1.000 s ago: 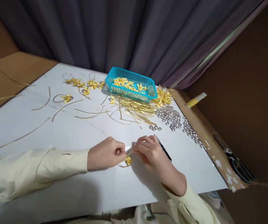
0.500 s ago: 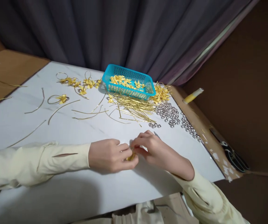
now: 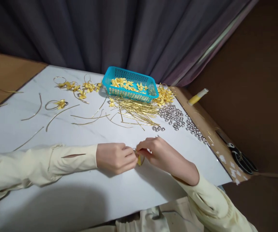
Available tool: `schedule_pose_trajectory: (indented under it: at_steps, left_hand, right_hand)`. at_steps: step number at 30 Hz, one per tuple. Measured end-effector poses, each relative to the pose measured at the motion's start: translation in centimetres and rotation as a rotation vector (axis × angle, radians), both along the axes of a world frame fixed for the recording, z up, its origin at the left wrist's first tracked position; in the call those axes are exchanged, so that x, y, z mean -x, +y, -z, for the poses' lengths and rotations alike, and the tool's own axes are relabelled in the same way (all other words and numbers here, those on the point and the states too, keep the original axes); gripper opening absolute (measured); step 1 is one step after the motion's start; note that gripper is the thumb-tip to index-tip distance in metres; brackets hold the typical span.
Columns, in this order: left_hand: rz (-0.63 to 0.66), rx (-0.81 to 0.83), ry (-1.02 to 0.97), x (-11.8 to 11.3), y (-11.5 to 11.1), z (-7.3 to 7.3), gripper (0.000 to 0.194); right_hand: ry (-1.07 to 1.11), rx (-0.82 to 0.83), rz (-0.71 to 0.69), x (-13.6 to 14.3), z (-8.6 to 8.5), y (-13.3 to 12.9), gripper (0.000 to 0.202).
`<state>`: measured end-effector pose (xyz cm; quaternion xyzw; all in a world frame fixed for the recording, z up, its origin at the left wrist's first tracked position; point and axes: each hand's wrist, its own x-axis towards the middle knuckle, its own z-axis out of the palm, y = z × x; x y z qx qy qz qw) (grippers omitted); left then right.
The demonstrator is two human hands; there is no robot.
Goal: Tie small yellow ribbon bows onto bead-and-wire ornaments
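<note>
My left hand (image 3: pixel 119 159) is closed, its fingers pinched on a yellow ribbon flower (image 3: pixel 139 160) low over the white board. A thin wire loop (image 3: pixel 143 160) curves out beside the flower. Thumb and forefinger of my right hand (image 3: pixel 162 156) pinch at the wire by the flower's upper side, touching the left fingertips. Most of the flower is hidden behind the fingers. A small metal tip shows just past the right knuckles; what it belongs to is hidden. Beyond the hands lie a pile of gold wire pieces (image 3: pixel 139 109) and many silver beads (image 3: pixel 172 115).
A turquoise basket (image 3: pixel 131 93) holding yellow ribbon flowers stands at the back, with more flowers (image 3: pixel 164 96) beside it. Wire rings with flowers (image 3: pixel 61 103) and loose wires lie left. Black-handled scissors (image 3: pixel 244 162) and a yellow-white tube (image 3: pixel 198 96) are on the right.
The flower has turned between my fingers, and its wire loop now shows to its right. My left fingers have closed more tightly together. The view has shifted slightly.
</note>
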<state>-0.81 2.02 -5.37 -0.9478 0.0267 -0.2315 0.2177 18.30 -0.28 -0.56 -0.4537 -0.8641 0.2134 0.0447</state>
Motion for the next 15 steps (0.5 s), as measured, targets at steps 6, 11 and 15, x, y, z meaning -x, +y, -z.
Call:
schedule_pose_trajectory:
  at_steps: [6,11,15]
  left_hand:
    - [0.010,0.008,0.031,-0.48,0.48,0.03,0.025]
    - [0.009,-0.002,-0.003,-0.81,0.57,0.11,0.023]
    - [0.010,-0.006,-0.047,-0.79,0.53,0.40,0.019]
  right_hand:
    - [0.033,0.059,0.083,-0.18,-0.14,0.03,0.023]
    - [0.067,0.070,0.173,-0.23,-0.05,-0.06,0.023]
    - [0.124,0.091,0.207,-0.33,0.36,-0.64,0.027]
